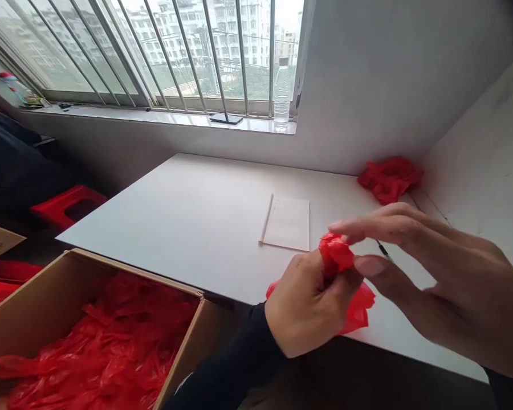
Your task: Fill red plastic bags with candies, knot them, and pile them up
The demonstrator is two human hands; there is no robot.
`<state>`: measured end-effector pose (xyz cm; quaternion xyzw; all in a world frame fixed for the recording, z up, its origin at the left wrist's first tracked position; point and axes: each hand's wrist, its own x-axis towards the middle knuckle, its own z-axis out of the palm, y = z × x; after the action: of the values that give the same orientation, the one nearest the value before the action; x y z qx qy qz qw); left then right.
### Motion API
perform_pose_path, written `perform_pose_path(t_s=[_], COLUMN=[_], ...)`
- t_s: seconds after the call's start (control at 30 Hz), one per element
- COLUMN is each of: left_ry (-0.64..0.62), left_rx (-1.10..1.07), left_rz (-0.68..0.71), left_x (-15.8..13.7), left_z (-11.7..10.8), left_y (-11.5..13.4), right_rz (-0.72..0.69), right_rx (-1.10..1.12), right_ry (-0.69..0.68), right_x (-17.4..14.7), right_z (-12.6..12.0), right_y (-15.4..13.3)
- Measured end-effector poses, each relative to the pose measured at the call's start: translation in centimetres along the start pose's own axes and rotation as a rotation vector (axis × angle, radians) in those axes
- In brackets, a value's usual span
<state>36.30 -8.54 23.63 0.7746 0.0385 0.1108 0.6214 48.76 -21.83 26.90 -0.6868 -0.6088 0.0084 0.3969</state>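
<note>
My left hand (310, 304) is closed in a fist around a red plastic bag (337, 254). A crumpled end of the bag pokes out above the thumb and index finger, while looser plastic hangs out behind the hand. Close to that crumpled end is my right hand (431, 273), its thumb and fingers apart. The right index fingertip is at the top of the bag; whether it presses on the plastic I cannot tell. Both hands are over the front edge of the white table (175, 210).
A cardboard box (188, 341) full of red plastic bags (106, 341) stands at the lower left. A notebook (287, 223), a pen (383, 250) and a red bag heap (391, 177) lie on the table. A water bottle (282, 97) and a phone (226, 118) occupy the windowsill. A red stool (66, 206) stands left.
</note>
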Motion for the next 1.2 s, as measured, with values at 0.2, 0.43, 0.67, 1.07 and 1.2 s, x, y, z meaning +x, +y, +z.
perform_pose_path(t_s=[0.2, 0.43, 0.67, 1.07, 1.2], left_ry=[-0.15, -0.038, 0.051, 0.145, 0.414], left_rx=[-0.128, -0.406, -0.632, 0.093, 0.531], left_rz=[-0.046, -0.174, -0.268, 0.031, 0.308], left_x=[0.6, 1.0, 1.2, 0.0, -0.2], left_z=[-1.3, -2.3, -2.7, -2.8, -1.6], left_y=[-0.4, -1.8, -2.8, -2.7, -5.2], right_rz=[0.111, 0.299, 0.247, 0.266, 0.387], right_rx=[0.157, 0.295, 0.292, 0.42, 0.632], right_ry=[-0.204, -0.146, -0.036, -0.234, -0.237], right_x=[1.6, 0.3, -1.4, -1.3, -1.2], right_z=[0.2, 0.7, 2.1, 5.0, 6.3], right_y=[2.0, 3.0, 2.7, 5.6, 6.4])
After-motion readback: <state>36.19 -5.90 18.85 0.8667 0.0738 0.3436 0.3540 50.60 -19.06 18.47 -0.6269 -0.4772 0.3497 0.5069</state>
